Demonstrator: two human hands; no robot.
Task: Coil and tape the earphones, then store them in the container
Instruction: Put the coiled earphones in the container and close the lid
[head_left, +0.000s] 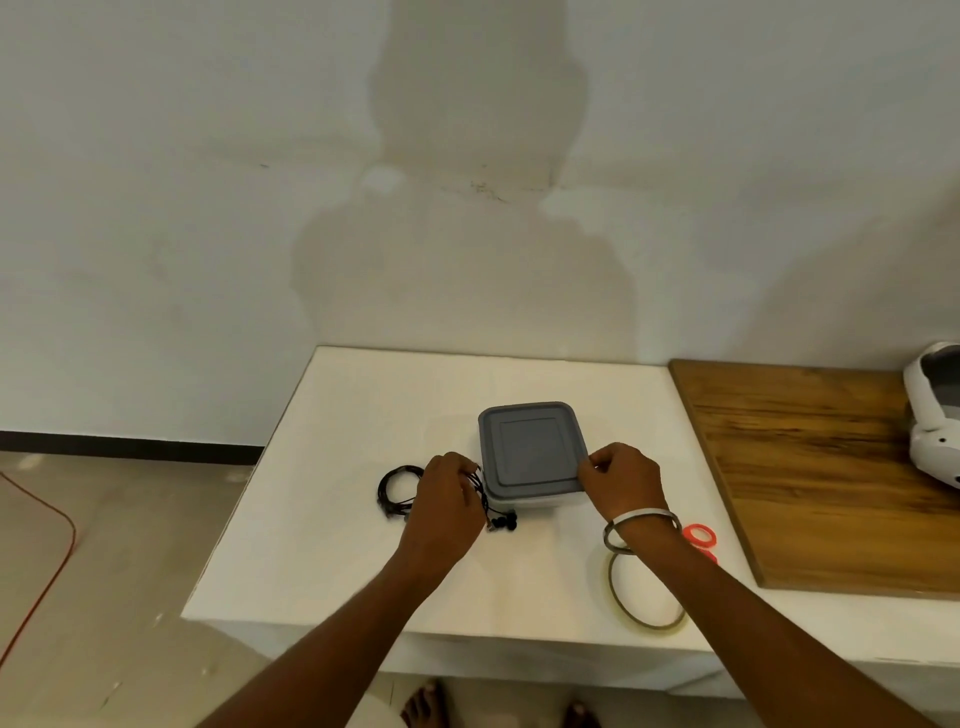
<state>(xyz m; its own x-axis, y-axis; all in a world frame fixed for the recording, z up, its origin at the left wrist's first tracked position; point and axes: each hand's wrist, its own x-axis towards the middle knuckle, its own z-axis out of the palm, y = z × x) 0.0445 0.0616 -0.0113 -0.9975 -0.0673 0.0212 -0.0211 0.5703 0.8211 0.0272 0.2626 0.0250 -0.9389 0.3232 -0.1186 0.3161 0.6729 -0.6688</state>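
Observation:
A clear container with a grey lid (530, 449) sits shut in the middle of the white table (332, 561). My right hand (621, 480) pinches the lid's right front edge. My left hand (447, 499) is closed on a bundle of black earphones (501, 521) at the container's left front corner; the earbuds hang out below my fingers. A second coil of black earphones (396, 488) lies on the table just left of that hand. A large clear tape roll (647, 597) lies flat near the front right, partly under my right forearm.
A small red tape roll (700, 535) sits right of my right wrist. A wooden board (821, 467) covers the right side, with a white headset (935, 415) on its far end. The table's front edge is close to me. A red cable (47, 571) runs on the floor at left.

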